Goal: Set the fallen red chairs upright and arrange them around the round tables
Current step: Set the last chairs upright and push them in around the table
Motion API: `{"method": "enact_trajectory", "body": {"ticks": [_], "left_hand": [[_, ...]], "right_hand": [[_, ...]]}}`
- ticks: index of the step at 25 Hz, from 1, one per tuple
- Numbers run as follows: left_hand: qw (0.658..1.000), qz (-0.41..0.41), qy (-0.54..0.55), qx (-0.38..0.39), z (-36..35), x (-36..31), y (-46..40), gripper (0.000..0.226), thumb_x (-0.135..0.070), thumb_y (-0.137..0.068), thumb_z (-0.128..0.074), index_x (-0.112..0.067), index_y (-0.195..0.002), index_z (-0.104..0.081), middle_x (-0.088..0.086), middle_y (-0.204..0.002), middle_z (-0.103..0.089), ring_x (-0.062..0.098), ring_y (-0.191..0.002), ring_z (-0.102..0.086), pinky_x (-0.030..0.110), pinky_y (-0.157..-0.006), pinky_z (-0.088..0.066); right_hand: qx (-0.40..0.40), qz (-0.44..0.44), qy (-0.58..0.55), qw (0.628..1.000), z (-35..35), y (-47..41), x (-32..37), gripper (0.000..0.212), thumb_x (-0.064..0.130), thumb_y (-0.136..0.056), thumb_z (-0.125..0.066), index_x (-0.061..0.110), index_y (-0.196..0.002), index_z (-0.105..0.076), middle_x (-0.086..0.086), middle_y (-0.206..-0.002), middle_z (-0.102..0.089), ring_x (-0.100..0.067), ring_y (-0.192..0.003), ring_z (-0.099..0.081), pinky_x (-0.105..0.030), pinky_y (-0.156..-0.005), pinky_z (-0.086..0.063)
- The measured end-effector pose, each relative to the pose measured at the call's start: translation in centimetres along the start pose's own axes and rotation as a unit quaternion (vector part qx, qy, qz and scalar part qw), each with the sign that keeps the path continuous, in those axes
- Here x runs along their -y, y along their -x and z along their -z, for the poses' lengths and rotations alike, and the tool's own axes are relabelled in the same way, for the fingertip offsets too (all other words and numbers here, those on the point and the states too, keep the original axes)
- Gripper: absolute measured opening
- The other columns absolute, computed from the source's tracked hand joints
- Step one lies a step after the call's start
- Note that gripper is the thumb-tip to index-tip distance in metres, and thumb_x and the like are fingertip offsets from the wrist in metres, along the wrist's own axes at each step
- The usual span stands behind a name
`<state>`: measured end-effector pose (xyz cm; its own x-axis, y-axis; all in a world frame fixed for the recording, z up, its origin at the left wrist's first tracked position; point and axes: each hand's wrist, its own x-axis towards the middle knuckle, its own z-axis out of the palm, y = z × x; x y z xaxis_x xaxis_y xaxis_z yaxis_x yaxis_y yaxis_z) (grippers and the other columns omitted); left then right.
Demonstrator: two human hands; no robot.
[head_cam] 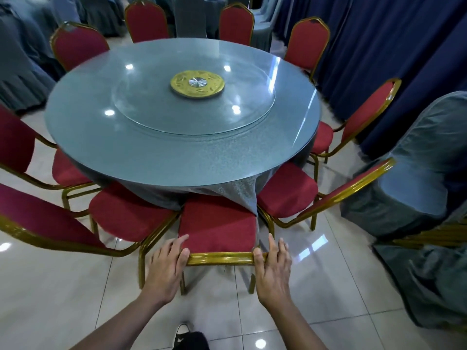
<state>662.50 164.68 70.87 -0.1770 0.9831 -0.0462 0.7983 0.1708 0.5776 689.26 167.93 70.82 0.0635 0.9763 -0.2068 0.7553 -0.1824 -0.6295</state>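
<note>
The nearest red chair [217, 223], with a gold frame, stands upright, its seat tucked under the edge of the round table [126, 152]. My left hand [168, 263] holds the left corner of its backrest, fingers over the red upholstery and thumb on the gold top rail. At the right corner is my right hand [274, 263], thumb on the rail and fingers straight beside the frame. Several more red chairs [288, 190] stand upright around the table.
The table has a grey cloth and a glass turntable with a gold hub [197, 83]. Chairs with grey covers [424, 168] crowd the right side, with dark blue curtains [394, 46] behind. The floor is glossy white tile [63, 294]. My shoe [184, 334] shows at the bottom.
</note>
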Motion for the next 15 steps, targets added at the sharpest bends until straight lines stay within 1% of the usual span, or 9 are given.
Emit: {"method": "enact_trajectory", "body": {"ticks": [2, 5, 8, 9, 10, 11, 12, 13, 15], "left_hand": [[1.0, -0.002, -0.01, 0.0, -0.4, 0.0, 0.0, 0.07, -0.07, -0.096, -0.001, -0.04, -0.146, -0.039, -0.017, -0.134, -0.043, 0.006, -0.124, -0.04, 0.036, -0.105, -0.031], [0.999, 0.001, -0.035, 0.033, -0.1, 0.3, 0.1, 0.067, -0.07, -0.096, 0.001, -0.043, -0.145, -0.036, -0.019, -0.134, -0.042, 0.005, -0.123, -0.04, 0.038, -0.105, -0.034], [0.99, -0.013, -0.107, 0.088, 0.4, 1.1, 0.2, 0.064, -0.067, -0.096, 0.006, -0.042, -0.132, -0.041, -0.014, -0.124, -0.048, 0.011, -0.113, -0.049, 0.037, -0.095, -0.04], [0.988, -0.012, -0.121, 0.093, 0.3, 1.2, 0.2, 0.051, -0.06, -0.101, -0.004, -0.039, -0.127, -0.042, -0.011, -0.12, -0.051, 0.015, -0.109, -0.053, 0.037, -0.09, -0.043], [0.989, -0.01, -0.118, 0.086, 0.5, 0.8, 0.1, 0.029, -0.048, -0.104, -0.026, -0.035, -0.121, -0.045, -0.009, -0.115, -0.055, 0.018, -0.103, -0.057, 0.037, -0.084, -0.046], [0.989, -0.018, -0.124, 0.075, 0.4, 0.2, 0.0, 0.014, -0.034, -0.1, -0.048, -0.031, -0.114, -0.047, -0.007, -0.108, -0.058, 0.02, -0.097, -0.059, 0.038, -0.08, -0.048], [0.991, -0.003, -0.115, 0.067, 0.6, -1.2, 0.0, 0.014, -0.024, -0.097, -0.054, -0.031, -0.109, -0.049, -0.008, -0.104, -0.058, 0.019, -0.095, -0.059, 0.04, -0.081, -0.048], [0.991, -0.002, -0.122, 0.053, 0.8, -2.6, -0.1, 0.013, -0.023, -0.099, -0.044, -0.033, -0.106, -0.051, -0.01, -0.103, -0.058, 0.018, -0.098, -0.057, 0.04, -0.087, -0.046], [0.991, -0.015, -0.119, 0.061, 0.9, -4.9, -0.1, 0.036, -0.031, -0.1, -0.016, -0.036, -0.104, -0.052, -0.013, -0.103, -0.056, 0.016, -0.102, -0.054, 0.039, -0.092, -0.042]], "right_hand": [[-0.002, 0.005, -0.004, 1.0, 0.1, -0.1, -0.2, 0.081, 0.081, -0.088, -0.002, 0.041, -0.158, -0.003, 0.001, -0.168, 0.005, -0.01, -0.152, 0.017, -0.047, -0.125, 0.004], [0.005, 0.009, 0.003, 1.0, 0.4, 0.0, -0.3, 0.081, 0.081, -0.088, -0.003, 0.041, -0.158, -0.006, 0.001, -0.168, 0.003, -0.012, -0.152, 0.016, -0.046, -0.125, 0.005], [0.013, 0.013, 0.025, 1.0, 0.9, 0.3, -0.6, 0.081, 0.081, -0.088, -0.005, 0.038, -0.153, -0.025, -0.002, -0.164, -0.017, -0.018, -0.153, 0.001, -0.046, -0.125, -0.007], [0.018, 0.011, 0.029, 0.999, 1.1, 0.3, -0.6, 0.079, 0.082, -0.088, -0.006, 0.037, -0.148, -0.033, 0.0, -0.158, -0.027, -0.021, -0.152, -0.008, -0.047, -0.124, -0.015], [0.026, 0.009, 0.034, 0.999, 1.4, 0.2, -0.7, 0.075, 0.082, -0.088, -0.008, 0.038, -0.14, -0.039, 0.003, -0.149, -0.035, -0.02, -0.148, -0.018, -0.047, -0.121, -0.025], [0.037, 0.006, 0.038, 0.999, 1.8, 0.2, -0.7, 0.069, 0.082, -0.088, -0.01, 0.04, -0.132, -0.044, 0.008, -0.139, -0.041, -0.018, -0.141, -0.028, -0.045, -0.116, -0.033], [0.051, 0.006, 0.04, 0.998, 2.4, 0.1, -0.6, 0.06, 0.08, -0.09, -0.013, 0.043, -0.124, -0.046, 0.012, -0.131, -0.043, -0.013, -0.134, -0.035, -0.042, -0.111, -0.039], [0.07, 0.01, 0.038, 0.997, 3.0, 0.0, -0.6, 0.048, 0.075, -0.093, -0.018, 0.045, -0.118, -0.047, 0.015, -0.125, -0.044, -0.009, -0.128, -0.039, -0.038, -0.106, -0.043], [0.095, 0.019, 0.033, 0.995, 4.3, -0.1, -0.5, 0.023, 0.058, -0.101, -0.032, 0.047, -0.112, -0.049, 0.018, -0.118, -0.048, -0.004, -0.116, -0.047, -0.028, -0.097, -0.046]]}}
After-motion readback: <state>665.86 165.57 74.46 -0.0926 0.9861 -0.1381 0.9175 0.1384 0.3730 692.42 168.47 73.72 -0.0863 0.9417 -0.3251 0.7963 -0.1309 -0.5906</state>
